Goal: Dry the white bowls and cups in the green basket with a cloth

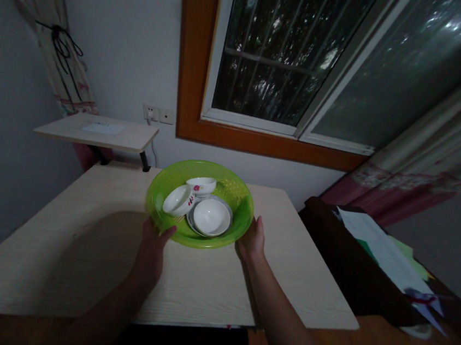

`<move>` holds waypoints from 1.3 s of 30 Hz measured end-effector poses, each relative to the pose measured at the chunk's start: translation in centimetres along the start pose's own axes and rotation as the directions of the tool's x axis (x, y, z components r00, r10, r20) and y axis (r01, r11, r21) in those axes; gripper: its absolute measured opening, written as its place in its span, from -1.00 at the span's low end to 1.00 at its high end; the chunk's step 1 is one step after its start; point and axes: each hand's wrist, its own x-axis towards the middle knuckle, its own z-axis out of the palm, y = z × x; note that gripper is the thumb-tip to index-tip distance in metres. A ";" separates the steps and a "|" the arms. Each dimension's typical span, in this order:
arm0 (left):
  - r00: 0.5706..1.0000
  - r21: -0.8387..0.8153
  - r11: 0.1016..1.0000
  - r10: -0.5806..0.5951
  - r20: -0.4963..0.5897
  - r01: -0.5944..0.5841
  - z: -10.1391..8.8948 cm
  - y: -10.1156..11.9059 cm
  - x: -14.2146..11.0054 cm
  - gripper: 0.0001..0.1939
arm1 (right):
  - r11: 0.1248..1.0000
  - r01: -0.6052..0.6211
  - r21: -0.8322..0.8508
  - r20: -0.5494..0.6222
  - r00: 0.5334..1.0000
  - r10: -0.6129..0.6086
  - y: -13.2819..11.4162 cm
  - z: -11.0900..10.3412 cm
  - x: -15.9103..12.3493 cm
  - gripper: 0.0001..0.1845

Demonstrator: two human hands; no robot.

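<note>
Basin (239, 192) over the table (305, 279), held from both sides.
In the head view, the left hand (154, 247) grips its near-left rim and the right hand (253, 239) grasps its right side. Inside, one bowl (210, 217) sits on a plate (190, 220), beside two tilted bowls (179, 200).

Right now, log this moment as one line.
left hand: thumb over green basin rim; right hand: at basin's right side; inside: white bowls, plate; below: table
</note>
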 end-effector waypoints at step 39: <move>0.977 0.182 0.983 -0.046 0.210 0.007 -1.8 6.1 17.2 -0.25 | 0.997 -0.075 0.021 0.042 0.996 0.074 -0.7 1.2 2.2 -0.43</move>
